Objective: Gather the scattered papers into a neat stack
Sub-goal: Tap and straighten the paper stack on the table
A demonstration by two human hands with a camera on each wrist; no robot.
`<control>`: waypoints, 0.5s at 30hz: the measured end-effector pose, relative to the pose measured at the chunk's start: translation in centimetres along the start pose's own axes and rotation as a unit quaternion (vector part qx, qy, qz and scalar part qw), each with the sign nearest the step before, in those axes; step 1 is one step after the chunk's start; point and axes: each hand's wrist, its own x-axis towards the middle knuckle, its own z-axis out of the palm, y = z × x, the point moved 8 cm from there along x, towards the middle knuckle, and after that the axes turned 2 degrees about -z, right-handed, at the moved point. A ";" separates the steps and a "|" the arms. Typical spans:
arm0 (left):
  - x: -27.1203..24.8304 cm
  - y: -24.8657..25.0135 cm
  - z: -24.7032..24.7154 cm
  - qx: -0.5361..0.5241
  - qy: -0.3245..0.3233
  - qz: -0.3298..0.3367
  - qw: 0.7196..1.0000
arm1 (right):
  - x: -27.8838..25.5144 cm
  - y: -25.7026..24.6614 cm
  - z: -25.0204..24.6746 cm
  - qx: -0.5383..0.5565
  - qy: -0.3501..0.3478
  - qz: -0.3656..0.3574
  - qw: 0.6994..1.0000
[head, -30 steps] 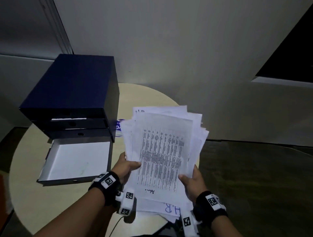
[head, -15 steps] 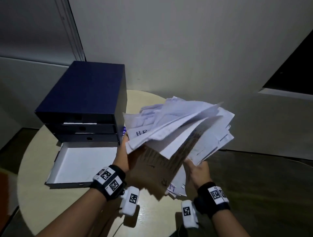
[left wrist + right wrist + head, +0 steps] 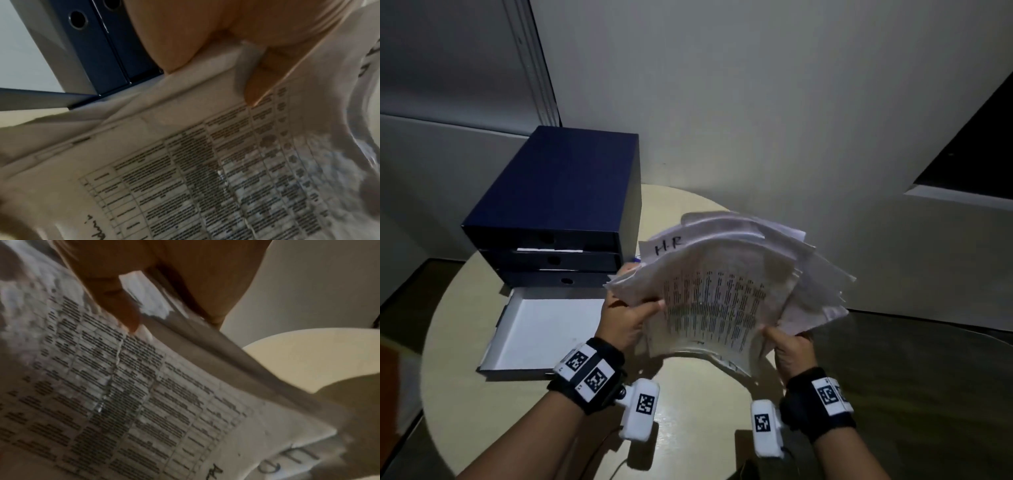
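Observation:
A loose, uneven bundle of white papers (image 3: 726, 291) is held in the air above the round table (image 3: 688, 418). The top sheet carries a printed table, and a sheet behind it reads "H.R". My left hand (image 3: 631, 317) grips the bundle's left edge, thumb on top. My right hand (image 3: 787, 342) grips the lower right edge. The sheets bow upward and fan out at the far right. In the left wrist view the thumb (image 3: 259, 73) presses on the printed sheet (image 3: 205, 178). The right wrist view shows fingers (image 3: 121, 305) pinching the paper edge (image 3: 164, 386).
A dark blue drawer box (image 3: 558, 205) stands on the table's left side, its lowest drawer (image 3: 544, 329) pulled out with a white inside. A wall rises close behind the table. Dark floor (image 3: 911, 394) lies to the right.
The bundle, tipped on edge and splayed half a second ago, now lies flatter with the printed sheet facing up again. Both hands keep their grip on its sides.

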 end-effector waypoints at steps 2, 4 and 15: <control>0.2 -0.2 -0.3 0.016 -0.024 0.006 1.000 | 0.0 -0.3 -0.4 -0.017 -0.004 -0.020 1.000; 0.2 -0.4 -0.2 0.033 -0.042 0.002 0.999 | 0.1 -0.3 -0.4 -0.034 0.007 -0.034 0.999; 0.6 -1.3 -0.8 0.069 -0.068 -0.069 0.993 | 0.3 -1.0 1.0 -0.045 0.008 -0.056 0.997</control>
